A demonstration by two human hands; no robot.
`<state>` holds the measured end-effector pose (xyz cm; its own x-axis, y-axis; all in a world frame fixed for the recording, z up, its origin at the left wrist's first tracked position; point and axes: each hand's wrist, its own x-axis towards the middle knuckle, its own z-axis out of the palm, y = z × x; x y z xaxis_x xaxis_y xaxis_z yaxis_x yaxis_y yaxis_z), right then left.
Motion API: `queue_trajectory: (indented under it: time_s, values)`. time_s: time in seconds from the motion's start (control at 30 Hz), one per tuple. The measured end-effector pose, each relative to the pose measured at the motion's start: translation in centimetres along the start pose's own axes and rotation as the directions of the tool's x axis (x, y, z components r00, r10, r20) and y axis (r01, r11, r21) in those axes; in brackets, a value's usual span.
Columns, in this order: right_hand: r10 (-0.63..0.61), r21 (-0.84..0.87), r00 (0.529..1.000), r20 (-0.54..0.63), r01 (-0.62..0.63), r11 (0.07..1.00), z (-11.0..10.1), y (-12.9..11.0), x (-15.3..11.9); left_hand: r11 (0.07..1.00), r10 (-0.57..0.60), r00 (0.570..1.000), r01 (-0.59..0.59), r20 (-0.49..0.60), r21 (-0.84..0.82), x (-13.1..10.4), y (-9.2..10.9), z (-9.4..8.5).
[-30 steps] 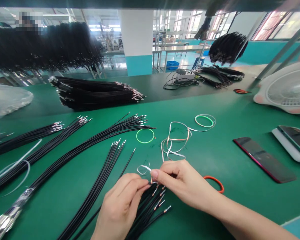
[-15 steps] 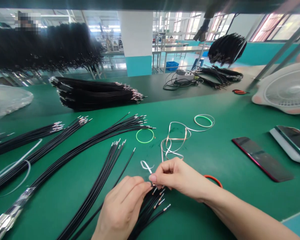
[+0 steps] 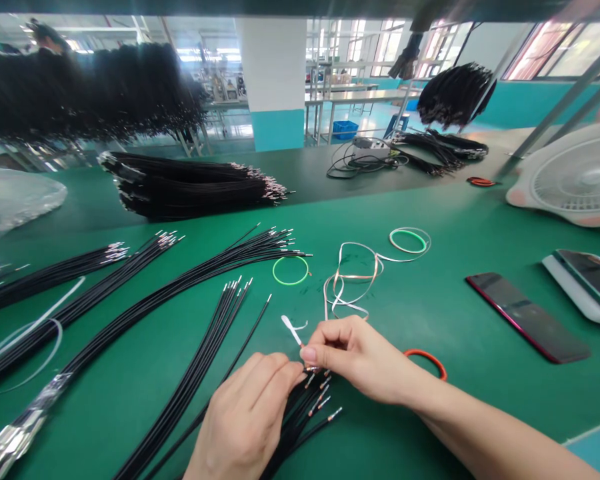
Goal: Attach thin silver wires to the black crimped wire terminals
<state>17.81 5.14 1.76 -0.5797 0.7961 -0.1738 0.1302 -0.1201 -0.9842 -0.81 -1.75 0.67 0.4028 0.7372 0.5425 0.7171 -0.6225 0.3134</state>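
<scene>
My left hand [image 3: 247, 407] is closed, thumb and fingers pinching the tip of a black cable. My right hand [image 3: 357, 357] meets it there, its thumb and forefinger pressed on a thin white strip [image 3: 292, 329], whose small loop sticks out beyond the thumb. The exact grip at the cable tip is hidden by the fingers. Below both hands lie several black cables with metal pin ends [image 3: 323, 403]. A long pale ribbon [image 3: 337, 287] runs from behind my right hand into loose tangled loops on the green table [image 3: 405, 300].
Bundles of black cables [image 3: 180, 283] spread over the left side, with a thick bundle [image 3: 195, 187] behind. A green ring [image 3: 291, 283] and orange ring [image 3: 443, 370] lie near my hands. At right are a phone [image 3: 527, 317], another device [image 3: 590, 280] and a white fan [image 3: 580, 177].
The white strip's loop beside my right thumb has become narrower and straighter. Both hands keep almost the same place and stay pinched together.
</scene>
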Motion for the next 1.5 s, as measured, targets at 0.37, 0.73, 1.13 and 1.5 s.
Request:
queue_trajectory:
  time_s: [0.37, 0.73, 1.13, 1.5]
  values:
    - [-0.062, -0.105, 0.998, -0.013, 0.061, 0.993, 0.0, 0.2, 0.1, 0.995, -0.085, 0.996, 0.083, 0.04, 0.046, -0.3, 0.3, 0.8]
    - [-0.184, -0.294, 0.981, 0.055, 0.192, 0.936, -0.5, -0.2, 0.4, 0.915, -0.284, 0.944, 0.319, 0.169, -0.246, -0.4, 0.1, 1.4]
    - [-0.067, -0.202, 0.997, 0.047, 0.075, 0.977, -0.4, 0.5, 0.6, 0.996, -0.091, 0.993, 0.092, 0.078, -0.012, -0.4, 0.3, 1.0]
    - [-0.237, -0.377, 0.97, 0.052, 0.239, 0.895, -0.3, 0.4, 0.4, 0.936, -0.239, 0.965, 0.26, 0.113, -0.237, -0.4, 0.0, 1.4]
